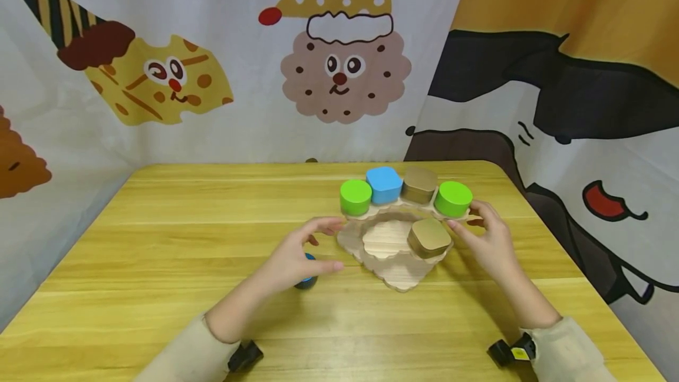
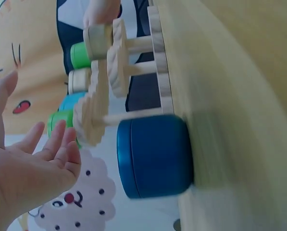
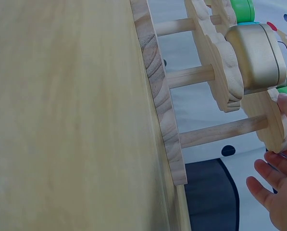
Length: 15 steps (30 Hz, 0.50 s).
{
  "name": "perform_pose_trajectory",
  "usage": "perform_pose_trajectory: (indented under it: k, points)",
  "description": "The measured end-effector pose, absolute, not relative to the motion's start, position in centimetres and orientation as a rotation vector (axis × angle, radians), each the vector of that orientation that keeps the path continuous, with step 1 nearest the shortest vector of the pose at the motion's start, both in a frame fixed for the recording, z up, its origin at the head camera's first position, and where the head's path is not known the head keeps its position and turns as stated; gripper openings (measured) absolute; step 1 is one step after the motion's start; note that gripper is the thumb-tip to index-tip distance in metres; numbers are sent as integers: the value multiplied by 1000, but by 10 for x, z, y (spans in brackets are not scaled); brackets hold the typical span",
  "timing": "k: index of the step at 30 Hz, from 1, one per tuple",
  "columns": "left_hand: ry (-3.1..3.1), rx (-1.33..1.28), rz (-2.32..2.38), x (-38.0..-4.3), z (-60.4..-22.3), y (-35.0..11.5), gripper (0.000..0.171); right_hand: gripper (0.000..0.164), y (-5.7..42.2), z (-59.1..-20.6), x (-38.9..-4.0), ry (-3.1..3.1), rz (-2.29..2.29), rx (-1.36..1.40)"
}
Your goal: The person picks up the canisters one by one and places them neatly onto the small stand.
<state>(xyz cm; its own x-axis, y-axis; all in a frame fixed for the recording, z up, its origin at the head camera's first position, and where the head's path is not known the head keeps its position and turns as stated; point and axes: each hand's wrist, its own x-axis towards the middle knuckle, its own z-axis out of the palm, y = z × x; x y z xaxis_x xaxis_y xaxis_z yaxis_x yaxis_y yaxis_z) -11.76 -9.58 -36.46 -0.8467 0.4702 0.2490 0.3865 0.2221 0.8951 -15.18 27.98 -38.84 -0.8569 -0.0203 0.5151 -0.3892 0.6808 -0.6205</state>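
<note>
A tiered wooden display stand (image 1: pixel 401 279) with scalloped shelves stands on the table. Its back shelf bears a green round tin (image 1: pixel 355 197), a blue tin (image 1: pixel 384 185), a gold tin (image 1: pixel 419 185) and a second green tin (image 1: pixel 453 198). Another gold tin (image 1: pixel 429 237) sits on the lower shelf's right side. My right hand (image 1: pixel 490 240) pinches the right end of the back shelf between thumb and fingers. Near the stand's left end my left hand (image 1: pixel 294 258) hovers with fingers spread, holding nothing. A dark blue tin (image 2: pixel 155 156) stands on the table, partly hidden behind that hand in the head view.
The wooden table (image 1: pixel 159 252) extends around the stand. Behind its far edge hangs a curtain (image 1: pixel 239 134) printed with cartoon food. Black straps (image 1: pixel 246 356) sit at both wrists, beside pale sleeves.
</note>
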Motion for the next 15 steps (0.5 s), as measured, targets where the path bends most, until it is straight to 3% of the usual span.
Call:
perform_pose_trajectory:
  k: [15]
  points:
    - [2422,749,1530,-127,-390,-138,70,45,280,-387,-151,-2424,1037,316]
